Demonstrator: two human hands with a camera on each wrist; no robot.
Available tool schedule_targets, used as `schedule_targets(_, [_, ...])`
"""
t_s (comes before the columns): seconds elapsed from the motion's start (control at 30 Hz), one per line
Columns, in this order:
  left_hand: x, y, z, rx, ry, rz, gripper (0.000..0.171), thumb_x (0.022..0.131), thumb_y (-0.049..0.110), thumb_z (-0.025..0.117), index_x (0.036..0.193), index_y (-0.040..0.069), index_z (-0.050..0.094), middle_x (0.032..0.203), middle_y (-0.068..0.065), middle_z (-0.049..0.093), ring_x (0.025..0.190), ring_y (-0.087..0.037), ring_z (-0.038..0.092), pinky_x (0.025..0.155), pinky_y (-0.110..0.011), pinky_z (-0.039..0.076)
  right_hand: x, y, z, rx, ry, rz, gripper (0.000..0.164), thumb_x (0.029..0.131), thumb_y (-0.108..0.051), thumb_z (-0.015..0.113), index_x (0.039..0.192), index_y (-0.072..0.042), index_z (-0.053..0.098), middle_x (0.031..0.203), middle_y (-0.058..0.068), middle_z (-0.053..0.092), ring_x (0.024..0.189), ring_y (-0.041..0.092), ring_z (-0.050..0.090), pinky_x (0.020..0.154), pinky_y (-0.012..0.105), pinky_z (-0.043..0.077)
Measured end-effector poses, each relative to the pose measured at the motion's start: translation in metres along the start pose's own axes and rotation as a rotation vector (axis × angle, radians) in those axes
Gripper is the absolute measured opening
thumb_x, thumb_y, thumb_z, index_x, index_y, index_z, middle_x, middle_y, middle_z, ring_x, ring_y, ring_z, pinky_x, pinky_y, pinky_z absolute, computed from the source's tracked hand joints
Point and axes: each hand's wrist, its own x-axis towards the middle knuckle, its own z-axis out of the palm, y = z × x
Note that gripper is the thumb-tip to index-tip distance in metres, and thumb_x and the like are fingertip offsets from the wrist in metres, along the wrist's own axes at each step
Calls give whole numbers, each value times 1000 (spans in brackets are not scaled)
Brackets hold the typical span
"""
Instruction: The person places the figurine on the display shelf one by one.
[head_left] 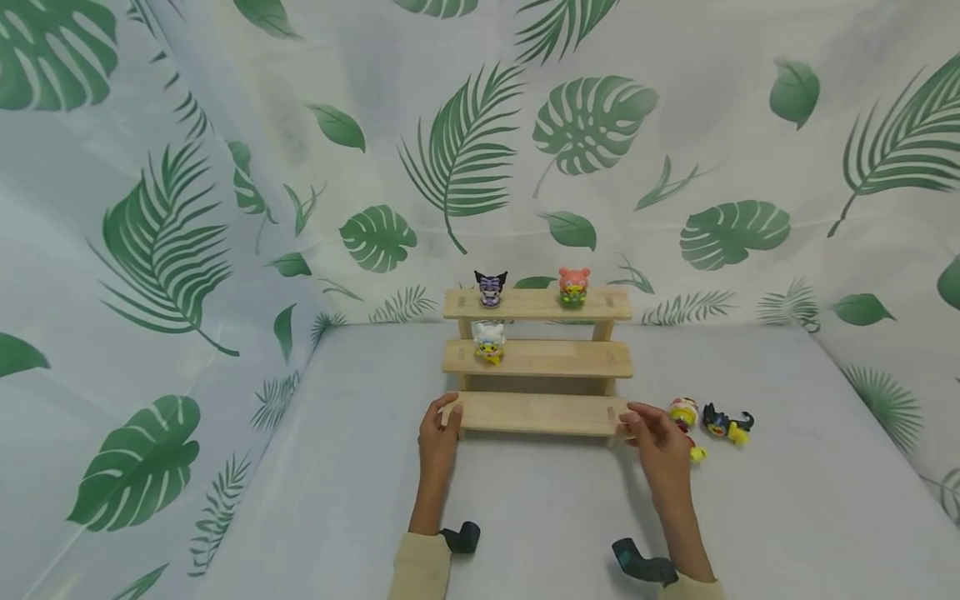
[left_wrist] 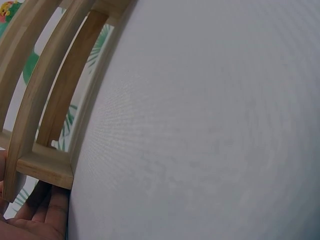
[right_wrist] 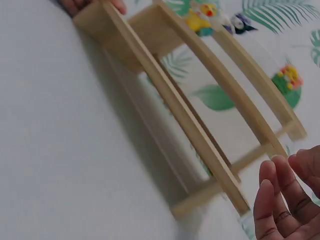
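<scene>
A three-step wooden display shelf (head_left: 536, 412) stands on the table. My left hand (head_left: 438, 437) grips the left end of its lowest step; the left wrist view shows fingers (left_wrist: 57, 210) behind the shelf's side support. By the lowest step's right end is my right hand (head_left: 660, 446), its fingers (right_wrist: 287, 190) loosely bent and holding nothing in the right wrist view. On the top step sit a purple-and-black figurine (head_left: 491, 289) and a pink-hooded figurine (head_left: 573, 287). A white-hooded yellow figurine (head_left: 490, 342) sits at the left of the middle step.
Right of the shelf, a figurine with a red-and-white top (head_left: 682, 412) and a black-and-yellow figurine (head_left: 727, 423) lie on the table. Another yellow piece (head_left: 698, 454) is partly hidden by my right hand. A leaf-patterned cloth (head_left: 600, 192) hangs behind.
</scene>
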Motion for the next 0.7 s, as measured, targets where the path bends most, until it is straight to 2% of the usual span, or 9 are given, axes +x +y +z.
schedule_targets(0.07, [0, 0, 0, 5, 0, -6, 25, 96, 22, 63, 119, 16, 66, 137, -7, 60, 85, -8, 52, 61, -20, 39, -2, 1, -13, -19, 46, 22, 28, 98, -21, 59, 117, -2, 63, 88, -14, 68, 78, -2, 65, 65, 16, 53])
schedule_targets(0.27, [0, -1, 0, -9, -12, -1, 26, 96, 22, 62, 121, 15, 65, 139, -8, 58, 112, -23, 57, 69, -23, 42, -4, 7, -44, -93, 189, 125, 32, 99, -28, 56, 120, -3, 61, 92, -16, 59, 72, -6, 62, 63, 11, 51])
schedule_targets(0.33, [0, -1, 0, -10, -10, -6, 27, 96, 24, 63, 121, 16, 66, 139, -7, 58, 112, -22, 56, 70, -23, 42, -4, 11, -51, -137, 216, 174, 37, 100, -31, 54, 125, -5, 58, 97, -15, 53, 68, -8, 60, 62, 10, 50])
schedule_targets(0.4, [1, -2, 0, -7, -7, -13, 27, 96, 25, 63, 121, 17, 66, 139, -7, 58, 107, -15, 55, 70, -23, 42, -4, 14, -58, -166, 231, 227, 41, 100, -34, 52, 132, -8, 54, 103, -10, 51, 65, -8, 60, 61, 11, 50])
schedule_targets(0.5, [1, -3, 0, -1, -9, -18, 28, 96, 27, 64, 121, 17, 66, 136, -8, 60, 79, -6, 50, 63, -21, 39, -5, 19, -65, -203, 225, 300, 48, 101, -36, 49, 142, -10, 44, 121, 3, 51, 61, -10, 59, 58, 13, 50])
schedule_targets(0.53, [1, -4, 0, -1, -12, -18, 28, 96, 27, 63, 122, 17, 65, 135, -9, 61, 75, -3, 47, 61, -21, 38, -5, 19, -67, -212, 217, 317, 50, 102, -37, 48, 144, -11, 42, 128, 9, 50, 59, -9, 59, 57, 14, 50])
schedule_targets(0.63, [1, -4, 0, 3, -20, -18, 29, 96, 27, 63, 122, 16, 64, 133, -10, 61, 62, -6, 37, 57, -21, 36, -5, 23, -72, -248, 176, 347, 56, 102, -38, 46, 149, -10, 35, 145, 23, 42, 54, -9, 58, 52, 16, 50])
schedule_targets(0.7, [0, -3, 0, 7, -18, -20, 28, 96, 27, 63, 122, 17, 65, 135, -9, 60, 64, -7, 39, 59, -22, 37, -5, 25, -73, -268, 140, 357, 60, 101, -40, 47, 151, -10, 31, 148, 26, 39, 53, -6, 60, 50, 17, 49])
